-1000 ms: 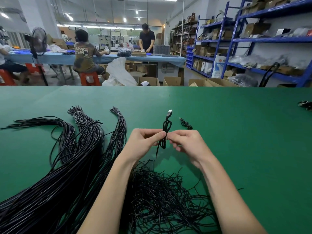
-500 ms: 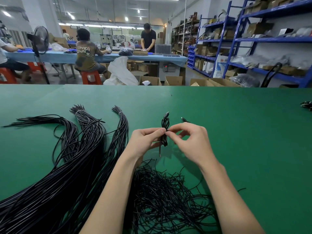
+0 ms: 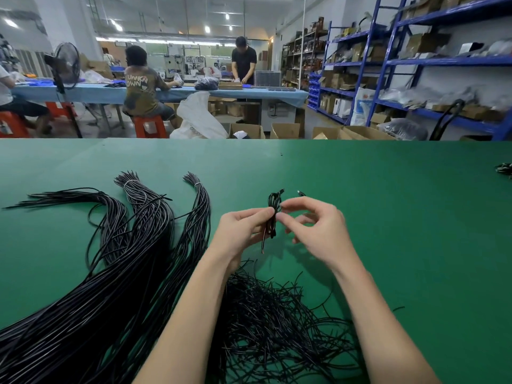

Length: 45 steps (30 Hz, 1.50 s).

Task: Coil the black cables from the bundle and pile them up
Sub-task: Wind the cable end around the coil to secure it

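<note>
Over the green surface the person holds a small coiled cable up between both hands. The left hand has it in a closed grip, thumb and fingers pinched on the middle of the coil, so the loops stand upright above the fingers and a short loose end hangs below them. The right hand sits just beside it on the other side, fingers curled, with thumb and forefinger tips meeting at the coil's upper part; whether they actually pinch the cable or a tie I cannot tell. A connector end pokes out at the top of the coil.

Directly beneath the forearms lies a loose tangle of thin black ties. To the left, well apart from the hands, the long bundles of black cables fan across the surface, two of them bound near their far tips with pale bands. At the far right edge of the surface sits a small dark pile, too small to make out.
</note>
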Tool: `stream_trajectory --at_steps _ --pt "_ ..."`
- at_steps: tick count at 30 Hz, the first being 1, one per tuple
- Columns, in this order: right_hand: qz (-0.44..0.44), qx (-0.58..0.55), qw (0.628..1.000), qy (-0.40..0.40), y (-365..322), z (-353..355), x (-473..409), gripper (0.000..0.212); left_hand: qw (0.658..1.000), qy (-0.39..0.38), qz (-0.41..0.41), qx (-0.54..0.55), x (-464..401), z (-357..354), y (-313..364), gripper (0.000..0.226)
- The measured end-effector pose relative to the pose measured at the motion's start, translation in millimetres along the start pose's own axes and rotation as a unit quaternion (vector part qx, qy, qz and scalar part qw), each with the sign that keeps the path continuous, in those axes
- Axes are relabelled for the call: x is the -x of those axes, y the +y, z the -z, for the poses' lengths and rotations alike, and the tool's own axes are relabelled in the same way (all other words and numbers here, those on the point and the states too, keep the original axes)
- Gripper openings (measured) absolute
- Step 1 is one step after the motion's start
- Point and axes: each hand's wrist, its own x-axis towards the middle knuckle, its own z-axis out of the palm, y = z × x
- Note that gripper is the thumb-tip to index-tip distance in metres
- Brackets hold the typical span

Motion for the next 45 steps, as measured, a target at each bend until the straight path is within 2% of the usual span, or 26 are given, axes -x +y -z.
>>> stream_trajectory --at_steps 2,5,14,16,17,18,19,20,21,22,23,25,26,27,30,34,35,36,37,38,39,40,41,42,43,45 --pt "0.092 0.084 0.992 -0.008 4 10 0 0.015 0.999 -0.018 0.023 0.016 -1 3 2 0.019" --pt "0.182 0.128 0.975 -0.005 6 17 -1 0.014 0.998 -0.037 0.050 0.025 -1 2 4 0.019" --pt "0.168 0.117 0.979 -0.013 5 13 -4 0.003 0.998 -0.057 0.034 0.009 2 1 7 0.019" --pt "0.100 0.077 0.992 -0.002 -1 5 -4 0.008 0.999 -0.033 -0.034 -0.001 3 -2 7 0.013" --pt "0.022 0.008 1.000 -0.015 -3 3 -5 0.009 0.996 -0.014 -0.084 -0.022 3 -3 6 0.010" --pt "-0.086 -0.111 0.989 -0.042 -7 2 -6 0.009 0.990 -0.001 -0.131 -0.045 3 -4 6 0.008" --pt "-0.210 -0.271 0.935 -0.084 -13 1 -6 0.008 0.984 0.004 -0.166 -0.062 4 -5 6 0.008" --pt "-0.307 -0.402 0.856 -0.109 -18 0 -5 0.008 0.980 0.003 -0.185 -0.075 4 -5 6 0.008" --pt "-0.354 -0.464 0.805 -0.111 -19 0 -3 0.009 0.978 0.003 -0.188 -0.085 3 -5 5 0.009" --pt "-0.362 -0.469 0.798 -0.111 -18 -3 -2 0.010 0.980 0.009 -0.180 -0.090 2 -4 5 0.008" --pt "-0.338 -0.420 0.835 -0.109 -18 -5 -2 0.011 0.984 0.017 -0.159 -0.083 0 -2 4 0.007" --pt "-0.216 -0.239 0.943 -0.081 -16 -6 -1 0.005 0.995 0.021 -0.092 -0.028 -2 0 3 0.010" --pt "-0.145 -0.150 0.976 -0.061 -16 -4 -1 0.002 0.998 0.018 -0.061 0.001 -3 1 3 0.013" --pt "-0.082 -0.076 0.993 -0.046 -14 -2 -2 0.005 0.999 0.015 -0.037 0.022 -3 0 2 0.015" --pt "0.046 0.066 0.996 -0.026 -8 4 -3 0.010 0.999 0.009 -0.005 0.052 -3 0 1 0.014" --pt "0.145 0.116 0.982 0.039 -5 -1 -2 0.004 0.998 0.006 0.000 0.064 -2 -1 1 0.015" --pt "0.132 0.106 0.984 0.058 -5 -5 -2 0.006 0.998 0.008 -0.013 0.062 -1 -3 1 0.012" --pt "0.079 0.068 0.992 0.071 -6 -9 -2 0.009 0.998 0.016 -0.037 0.053 0 -6 0 0.009" --pt "-0.018 -0.017 0.997 0.076 -6 -12 -4 0.012 0.996 0.034 -0.076 0.026 1 -8 -1 0.006" --pt "-0.144 -0.155 0.975 0.063 -9 -14 -5 0.013 0.991 0.053 -0.123 -0.015 2 -11 -2 0.005" --pt "-0.266 -0.318 0.909 0.032 -13 -15 -5 0.013 0.982 0.066 -0.169 -0.059 3 -13 -3 0.007" --pt "-0.350 -0.441 0.826 0.011 -15 -15 -4 0.012 0.972 0.074 -0.201 -0.094 3 -14 -4 0.009" --pt "-0.388 -0.502 0.773 0.003 -13 -15 -3 0.011 0.967 0.080 -0.214 -0.113 4 -14 -4 0.011" --pt "-0.395 -0.513 0.762 -0.002 -12 -17 -2 0.009 0.967 0.085 -0.211 -0.115 3 -13 -4 0.012" --pt "-0.371 -0.482 0.794 -0.006 -12 -19 -1 0.008 0.971 0.089 -0.194 -0.108 2 -11 -4 0.011" --pt "-0.243 -0.325 0.914 0.015 -11 -22 1 0.004 0.986 0.089 -0.130 -0.063 1 -9 -2 0.005"
